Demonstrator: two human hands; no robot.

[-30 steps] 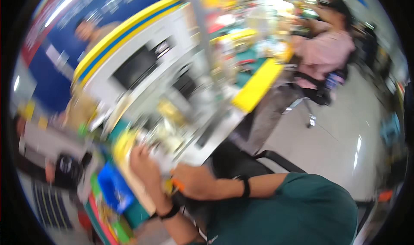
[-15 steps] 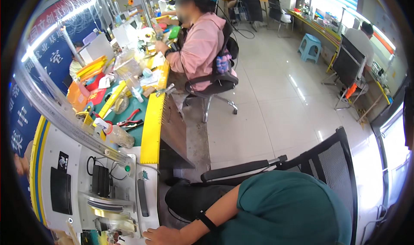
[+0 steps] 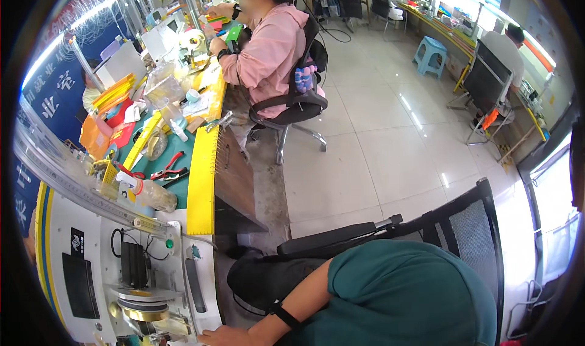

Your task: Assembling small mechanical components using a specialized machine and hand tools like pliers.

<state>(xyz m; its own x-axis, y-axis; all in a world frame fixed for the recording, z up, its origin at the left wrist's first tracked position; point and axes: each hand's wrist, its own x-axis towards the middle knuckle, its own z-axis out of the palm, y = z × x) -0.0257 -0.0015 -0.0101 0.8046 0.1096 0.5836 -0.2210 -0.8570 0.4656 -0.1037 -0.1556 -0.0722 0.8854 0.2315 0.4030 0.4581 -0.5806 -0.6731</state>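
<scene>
My right hand (image 3: 226, 335) is low in the picture, at the near edge of a white bench-top machine (image 3: 111, 257). A dark band circles its wrist. The lower edge cuts off most of the fingers, so their grip and anything in them stay hidden. Left of the hand, the machine carries a round metal wheel (image 3: 143, 309) with grey and brass-coloured layers. Behind that stands a black finned block (image 3: 133, 265) with thin cables. A dark grey strip (image 3: 195, 285) lies just beyond my hand. My left hand is out of the picture.
Farther along the bench, a yellow ruled strip (image 3: 202, 190) edges a green mat holding red-handled pliers (image 3: 169, 167) and a clear bottle (image 3: 155, 195). A person in pink (image 3: 268, 47) sits working beyond. My chair's armrest (image 3: 326, 237) is beside me; a blue stool (image 3: 430, 60) stands farther off.
The whole view has shifted slightly, so the bench and room sit farther left. My right hand stays near the machine's edge, slightly farther left in the picture.
</scene>
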